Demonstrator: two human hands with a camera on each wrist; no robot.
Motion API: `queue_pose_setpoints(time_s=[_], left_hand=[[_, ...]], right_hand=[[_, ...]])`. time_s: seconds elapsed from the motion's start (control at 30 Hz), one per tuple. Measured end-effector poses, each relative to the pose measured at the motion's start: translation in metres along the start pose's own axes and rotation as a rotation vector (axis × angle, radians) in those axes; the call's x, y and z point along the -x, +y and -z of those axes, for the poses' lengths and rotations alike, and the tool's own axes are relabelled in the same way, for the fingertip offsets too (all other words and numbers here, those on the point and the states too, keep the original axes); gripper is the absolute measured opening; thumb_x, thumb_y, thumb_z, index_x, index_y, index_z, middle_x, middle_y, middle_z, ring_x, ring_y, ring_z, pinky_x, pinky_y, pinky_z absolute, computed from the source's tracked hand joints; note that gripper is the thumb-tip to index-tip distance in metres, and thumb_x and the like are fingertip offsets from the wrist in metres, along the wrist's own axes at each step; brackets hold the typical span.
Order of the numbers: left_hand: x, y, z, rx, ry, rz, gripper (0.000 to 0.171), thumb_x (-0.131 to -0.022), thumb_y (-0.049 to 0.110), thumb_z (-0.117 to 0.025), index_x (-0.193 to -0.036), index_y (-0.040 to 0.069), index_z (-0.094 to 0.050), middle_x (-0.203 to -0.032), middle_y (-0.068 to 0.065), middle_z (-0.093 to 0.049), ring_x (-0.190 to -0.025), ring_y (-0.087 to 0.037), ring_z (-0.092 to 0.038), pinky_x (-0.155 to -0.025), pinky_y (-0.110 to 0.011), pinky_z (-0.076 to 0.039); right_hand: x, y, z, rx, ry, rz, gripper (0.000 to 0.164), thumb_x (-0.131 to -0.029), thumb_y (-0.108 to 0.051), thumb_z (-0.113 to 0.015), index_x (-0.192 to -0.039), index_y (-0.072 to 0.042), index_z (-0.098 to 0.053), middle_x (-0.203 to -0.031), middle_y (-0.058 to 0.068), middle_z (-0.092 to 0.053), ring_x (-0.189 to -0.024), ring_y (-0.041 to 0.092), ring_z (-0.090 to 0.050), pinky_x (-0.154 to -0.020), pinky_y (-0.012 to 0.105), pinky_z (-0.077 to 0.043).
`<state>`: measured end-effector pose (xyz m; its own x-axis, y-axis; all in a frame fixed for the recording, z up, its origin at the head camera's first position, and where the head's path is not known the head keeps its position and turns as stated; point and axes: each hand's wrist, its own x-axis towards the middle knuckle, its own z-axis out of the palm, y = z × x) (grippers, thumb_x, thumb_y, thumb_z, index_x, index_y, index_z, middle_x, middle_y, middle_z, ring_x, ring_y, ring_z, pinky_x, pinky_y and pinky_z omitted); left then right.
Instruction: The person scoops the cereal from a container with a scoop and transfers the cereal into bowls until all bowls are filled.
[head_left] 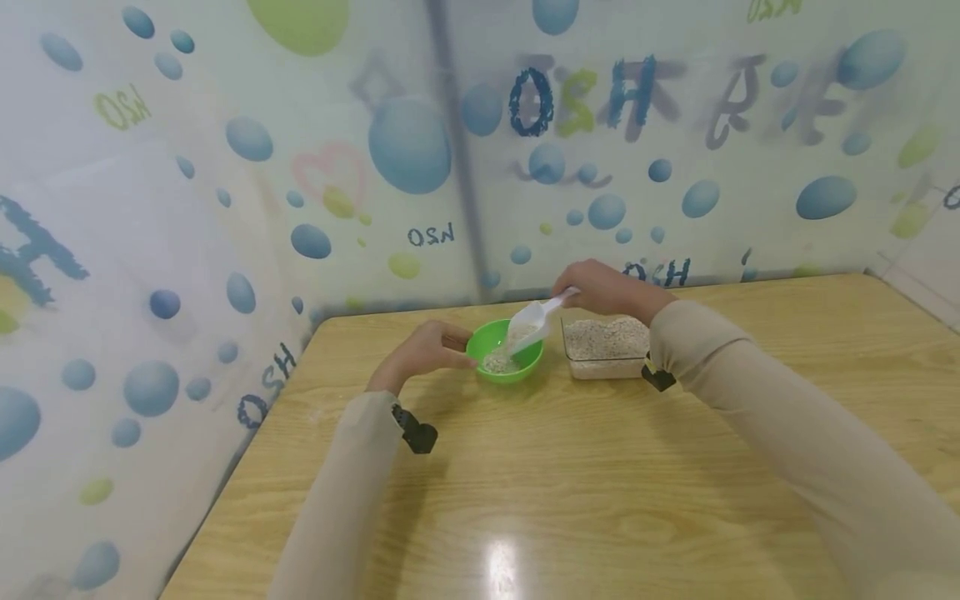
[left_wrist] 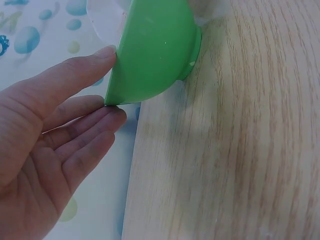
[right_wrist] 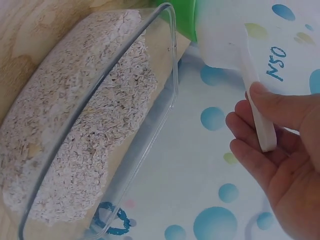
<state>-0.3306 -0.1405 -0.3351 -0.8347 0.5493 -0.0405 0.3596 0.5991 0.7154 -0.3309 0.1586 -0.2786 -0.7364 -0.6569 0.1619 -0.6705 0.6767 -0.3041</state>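
Note:
At the rim of a green bowl (head_left: pixel 507 377), my left hand (head_left: pixel 426 350) holds its left side between thumb and fingers; the left wrist view shows the thumb tip (left_wrist: pixel 106 52) on the edge. My right hand (head_left: pixel 600 287) grips the handle of a white scoop (head_left: pixel 534 314), thumb along one side and fingers curled under the other. The scoop tilts down into the bowl, with pale oat flakes (head_left: pixel 522 335) on it. More flakes (head_left: pixel 498 362) lie at the bottom of the bowl. Right beside the bowl stands a clear rectangular container (right_wrist: pixel 172 75) of oat flakes, under my right forearm.
All of this stands near the back edge of a wooden table (head_left: pixel 540 483). Behind it hangs a pale curtain (head_left: pixel 495 217) printed with blue and green dots, which continues along the left side. A dark wrist strap piece (head_left: pixel 417 433) sticks out from my left sleeve.

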Motion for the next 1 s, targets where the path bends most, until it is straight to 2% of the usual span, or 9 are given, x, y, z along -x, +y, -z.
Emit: queue_pose_setpoints(time_s=[0.27,0.43,0.6,0.7,0.93,1.0], left_hand=[[0.001,0.003,0.001,0.026,-0.017,-0.008,0.052,-0.078,0.018,-0.074,-0.122,-0.002,-0.056,-0.117,-0.015,-0.06,-0.106,-0.028,-0.058,-0.09,-0.04,-0.046],[0.012,0.022,0.005,0.045,-0.037,0.003,0.05,-0.08,0.011,-0.071,-0.123,-0.008,-0.053,-0.119,-0.022,-0.057,-0.108,-0.034,-0.056,-0.091,-0.041,-0.045],[0.019,0.036,0.006,0.015,-0.036,-0.016,0.047,-0.081,0.007,-0.069,-0.121,-0.011,-0.053,-0.118,-0.025,-0.056,-0.108,-0.037,-0.055,-0.088,-0.04,-0.047],[0.017,0.033,0.006,0.019,-0.04,-0.013,0.047,-0.081,0.007,-0.069,-0.121,-0.011,-0.053,-0.118,-0.025,-0.056,-0.108,-0.037,-0.054,-0.089,-0.04,-0.047],[0.002,0.005,0.001,0.032,-0.028,0.008,0.053,-0.079,0.016,-0.073,-0.123,-0.006,-0.054,-0.119,-0.02,-0.057,-0.109,-0.033,-0.055,-0.091,-0.043,-0.045],[0.0,0.002,0.001,0.019,-0.017,0.015,0.054,-0.078,0.019,-0.074,-0.124,-0.003,-0.055,-0.118,-0.018,-0.059,-0.109,-0.031,-0.055,-0.091,-0.042,-0.045]], right_hand=[[-0.007,-0.008,0.004,0.004,-0.039,-0.009,0.021,-0.085,0.004,-0.06,-0.105,0.009,-0.063,-0.106,0.022,-0.061,-0.103,0.036,-0.054,-0.092,0.045,-0.042],[-0.009,-0.012,0.005,0.003,-0.037,0.001,0.021,-0.082,0.005,-0.063,-0.102,0.007,-0.065,-0.101,0.02,-0.063,-0.098,0.035,-0.056,-0.09,0.044,-0.044],[-0.01,-0.015,0.004,0.009,-0.041,-0.004,0.02,-0.079,0.005,-0.065,-0.099,0.003,-0.067,-0.096,0.016,-0.063,-0.093,0.031,-0.057,-0.086,0.042,-0.046],[-0.009,-0.018,0.004,0.016,-0.045,0.002,0.02,-0.078,0.005,-0.066,-0.098,0.003,-0.068,-0.094,0.015,-0.062,-0.09,0.03,-0.057,-0.084,0.041,-0.047],[-0.006,-0.021,0.007,0.057,-0.039,-0.003,0.021,-0.079,0.005,-0.065,-0.1,0.001,-0.068,-0.094,0.012,-0.06,-0.09,0.028,-0.057,-0.082,0.039,-0.048],[-0.006,-0.02,0.007,0.07,-0.03,0.003,0.022,-0.079,0.005,-0.065,-0.101,0.001,-0.068,-0.094,0.012,-0.059,-0.09,0.028,-0.057,-0.082,0.039,-0.048]])
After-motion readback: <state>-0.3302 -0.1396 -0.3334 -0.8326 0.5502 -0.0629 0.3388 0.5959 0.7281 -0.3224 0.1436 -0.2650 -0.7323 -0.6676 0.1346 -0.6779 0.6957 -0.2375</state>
